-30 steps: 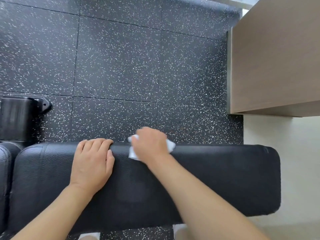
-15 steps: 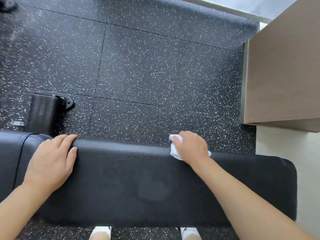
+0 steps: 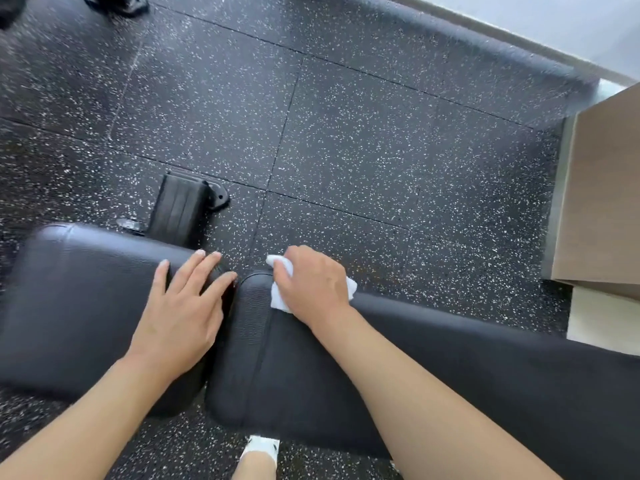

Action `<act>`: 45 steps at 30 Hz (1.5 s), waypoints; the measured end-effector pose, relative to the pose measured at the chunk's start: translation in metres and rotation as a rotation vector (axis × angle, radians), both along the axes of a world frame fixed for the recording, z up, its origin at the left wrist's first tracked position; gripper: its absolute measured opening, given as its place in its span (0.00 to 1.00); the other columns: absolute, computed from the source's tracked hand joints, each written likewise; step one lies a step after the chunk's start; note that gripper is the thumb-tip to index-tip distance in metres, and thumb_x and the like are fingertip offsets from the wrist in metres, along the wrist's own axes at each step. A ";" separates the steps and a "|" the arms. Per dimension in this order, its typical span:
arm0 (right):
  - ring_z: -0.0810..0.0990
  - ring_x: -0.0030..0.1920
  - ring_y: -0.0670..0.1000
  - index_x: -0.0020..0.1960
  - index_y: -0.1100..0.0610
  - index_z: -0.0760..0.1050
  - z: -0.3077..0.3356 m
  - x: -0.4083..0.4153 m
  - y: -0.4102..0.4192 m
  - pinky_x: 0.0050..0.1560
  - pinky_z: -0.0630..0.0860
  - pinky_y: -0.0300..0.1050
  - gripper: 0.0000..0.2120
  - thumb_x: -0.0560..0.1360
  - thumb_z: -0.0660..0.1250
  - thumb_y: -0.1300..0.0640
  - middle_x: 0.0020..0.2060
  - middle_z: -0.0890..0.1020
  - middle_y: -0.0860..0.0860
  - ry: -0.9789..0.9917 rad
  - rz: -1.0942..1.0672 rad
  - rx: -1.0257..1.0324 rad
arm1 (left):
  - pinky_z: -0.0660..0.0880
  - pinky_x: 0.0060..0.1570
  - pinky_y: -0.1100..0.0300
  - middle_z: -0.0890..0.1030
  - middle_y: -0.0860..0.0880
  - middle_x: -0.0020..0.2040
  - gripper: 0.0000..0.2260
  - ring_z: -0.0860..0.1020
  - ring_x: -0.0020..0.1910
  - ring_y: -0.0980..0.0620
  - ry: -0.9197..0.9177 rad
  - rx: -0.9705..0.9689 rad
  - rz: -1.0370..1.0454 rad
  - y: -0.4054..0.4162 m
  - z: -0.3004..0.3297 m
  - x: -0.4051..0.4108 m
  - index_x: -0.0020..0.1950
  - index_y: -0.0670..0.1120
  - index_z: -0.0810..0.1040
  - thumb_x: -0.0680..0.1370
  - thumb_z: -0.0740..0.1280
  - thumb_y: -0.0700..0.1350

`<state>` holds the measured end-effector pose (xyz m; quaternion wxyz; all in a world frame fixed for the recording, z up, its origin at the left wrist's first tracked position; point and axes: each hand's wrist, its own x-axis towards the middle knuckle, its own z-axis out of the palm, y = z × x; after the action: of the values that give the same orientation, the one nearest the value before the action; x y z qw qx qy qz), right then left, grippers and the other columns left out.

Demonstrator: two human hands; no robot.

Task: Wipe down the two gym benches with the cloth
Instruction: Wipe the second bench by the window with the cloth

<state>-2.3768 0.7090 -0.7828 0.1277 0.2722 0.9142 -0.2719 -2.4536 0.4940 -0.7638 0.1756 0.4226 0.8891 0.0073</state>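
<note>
The right hand (image 3: 313, 284) presses a crumpled white cloth (image 3: 282, 296) onto the far corner of the long pad (image 3: 450, 375), right at the pad's left end; its fingers curl over the cloth, and only white edges show on either side of the knuckles. The left hand (image 3: 180, 317) lies flat, fingers straight and spread, holding nothing, on the short pad (image 3: 76, 299), its fingertips at that pad's far right corner, just beside the gap (image 3: 232, 327) between the two pads. The likeliest slip, as I judge it, is at that gap: a stroke carried leftward could push the cloth over the rounded edge and snag or drop it into the slot, where the left fingers also lie close enough to be knocked. The cloth sits partly over the far edge, so a forward push could send it off onto the speckled floor (image 3: 346, 150), picking up grit that would then be smeared on the vinyl. With so little cloth under the palm, bare skin may drag on the pad and leave streaks. The seam and rounded ends are easy to skip. Weight on the left hand could tilt the short pad if its hinge is loose, though I cannot tell that. A black foot (image 3: 183, 213) of the frame stands just beyond the short pad, clear of both hands.
</note>
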 end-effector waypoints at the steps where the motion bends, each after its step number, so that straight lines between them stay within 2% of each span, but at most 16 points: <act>1: 0.79 0.42 0.58 0.39 0.51 0.68 0.000 -0.019 -0.018 0.40 0.68 0.50 0.15 0.80 0.59 0.43 0.40 0.79 0.50 0.033 0.028 0.005 | 0.60 0.76 0.31 0.71 0.42 0.79 0.25 0.67 0.80 0.40 -0.003 0.002 -0.005 -0.003 0.001 -0.003 0.74 0.46 0.77 0.79 0.57 0.48; 5: 0.81 0.42 0.58 0.43 0.55 0.77 -0.002 -0.051 -0.058 0.38 0.72 0.50 0.15 0.81 0.63 0.46 0.40 0.80 0.52 0.106 0.148 0.103 | 0.60 0.77 0.34 0.73 0.44 0.78 0.26 0.67 0.80 0.42 -0.056 -0.022 0.025 -0.006 0.005 -0.012 0.77 0.43 0.74 0.81 0.54 0.50; 10: 0.78 0.36 0.57 0.39 0.56 0.76 -0.005 -0.025 -0.038 0.31 0.69 0.47 0.16 0.79 0.68 0.47 0.36 0.77 0.52 0.257 0.132 0.185 | 0.64 0.75 0.33 0.77 0.45 0.73 0.25 0.72 0.77 0.41 -0.112 -0.021 0.030 0.018 0.013 -0.004 0.73 0.42 0.76 0.81 0.53 0.50; 14: 0.78 0.34 0.56 0.38 0.56 0.74 -0.008 0.021 0.003 0.29 0.70 0.47 0.17 0.80 0.67 0.46 0.36 0.75 0.51 0.265 0.026 0.200 | 0.67 0.73 0.39 0.79 0.48 0.68 0.24 0.77 0.69 0.44 -0.191 0.018 -0.025 0.066 0.012 0.022 0.72 0.44 0.76 0.82 0.52 0.51; 16: 0.77 0.33 0.56 0.37 0.55 0.74 -0.011 0.058 0.035 0.28 0.70 0.46 0.17 0.80 0.67 0.46 0.35 0.74 0.51 0.244 -0.027 0.268 | 0.69 0.72 0.41 0.79 0.48 0.69 0.24 0.76 0.69 0.44 -0.213 0.012 -0.078 0.095 0.009 0.040 0.72 0.45 0.76 0.82 0.52 0.52; 20: 0.74 0.32 0.53 0.37 0.54 0.72 -0.008 0.149 0.100 0.27 0.69 0.47 0.16 0.81 0.64 0.47 0.34 0.73 0.51 0.280 -0.098 0.417 | 0.66 0.75 0.39 0.77 0.49 0.72 0.27 0.75 0.71 0.45 -0.230 -0.041 -0.223 0.159 0.006 0.093 0.75 0.46 0.73 0.83 0.48 0.56; 22: 0.72 0.31 0.53 0.37 0.54 0.71 -0.005 0.195 0.129 0.27 0.67 0.46 0.17 0.81 0.61 0.48 0.34 0.71 0.50 0.314 -0.128 0.492 | 0.66 0.74 0.42 0.76 0.48 0.73 0.26 0.74 0.72 0.45 -0.237 -0.034 -0.288 0.192 0.004 0.125 0.76 0.46 0.71 0.84 0.50 0.56; 25: 0.71 0.31 0.52 0.39 0.55 0.73 -0.001 0.267 0.165 0.26 0.67 0.45 0.14 0.81 0.64 0.49 0.34 0.71 0.50 0.318 -0.171 0.590 | 0.64 0.75 0.44 0.73 0.48 0.76 0.23 0.72 0.73 0.45 -0.235 -0.023 -0.359 0.241 0.000 0.175 0.79 0.46 0.67 0.86 0.55 0.54; 30: 0.71 0.31 0.53 0.38 0.55 0.71 0.000 0.390 0.205 0.25 0.67 0.47 0.13 0.79 0.66 0.51 0.34 0.72 0.51 0.298 -0.271 0.656 | 0.63 0.75 0.45 0.68 0.47 0.79 0.26 0.68 0.76 0.44 -0.240 -0.026 -0.508 0.327 0.003 0.262 0.82 0.45 0.61 0.86 0.55 0.54; 37: 0.72 0.32 0.54 0.41 0.57 0.76 0.001 0.561 0.258 0.26 0.72 0.50 0.13 0.80 0.64 0.51 0.36 0.75 0.52 0.183 -0.538 0.616 | 0.63 0.77 0.39 0.62 0.43 0.82 0.26 0.61 0.80 0.39 -0.190 0.007 -0.796 0.431 0.010 0.385 0.83 0.45 0.63 0.85 0.57 0.51; 41: 0.76 0.34 0.56 0.44 0.59 0.78 0.000 0.636 0.288 0.25 0.73 0.49 0.12 0.79 0.64 0.51 0.38 0.76 0.54 0.108 -0.711 0.599 | 0.61 0.78 0.36 0.61 0.44 0.84 0.26 0.58 0.83 0.39 -0.133 0.044 -0.977 0.477 0.002 0.449 0.83 0.47 0.64 0.84 0.58 0.50; 45: 0.77 0.37 0.58 0.48 0.56 0.75 -0.014 0.696 0.302 0.32 0.67 0.45 0.10 0.80 0.66 0.49 0.41 0.77 0.52 0.073 -1.078 0.435 | 0.56 0.78 0.31 0.59 0.46 0.85 0.30 0.56 0.84 0.38 -0.056 0.062 -1.122 0.511 -0.013 0.501 0.84 0.52 0.60 0.82 0.58 0.56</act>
<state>-1.6810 1.0107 -0.7973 -0.1193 0.7095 0.6852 -0.1138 -1.9526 1.0051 -0.7771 0.1634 0.8353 0.5226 -0.0497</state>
